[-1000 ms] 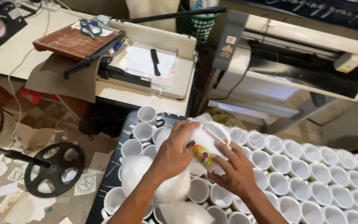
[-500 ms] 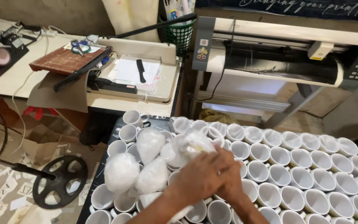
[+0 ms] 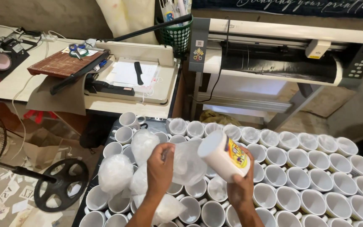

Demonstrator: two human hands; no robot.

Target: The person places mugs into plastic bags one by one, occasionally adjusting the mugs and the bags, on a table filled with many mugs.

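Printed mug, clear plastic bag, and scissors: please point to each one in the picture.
printed mug (image 3: 225,156), head view, on its white side wall.
clear plastic bag (image 3: 188,162), head view, on its crumpled middle.
scissors (image 3: 75,49), head view, on the blue handles.

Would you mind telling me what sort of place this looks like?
Probably a small print or mug-decorating workshop: rows of white mugs on a table, a wide cutting plotter on a stand, and a paper guillotine on the bench.

The printed white ceramic mug (image 3: 225,156) hides its handle behind the right hand (image 3: 241,190). Rows of plain white mugs (image 3: 316,176) are cropped by the lower and right edges. Both forearms exit at the bottom edge.
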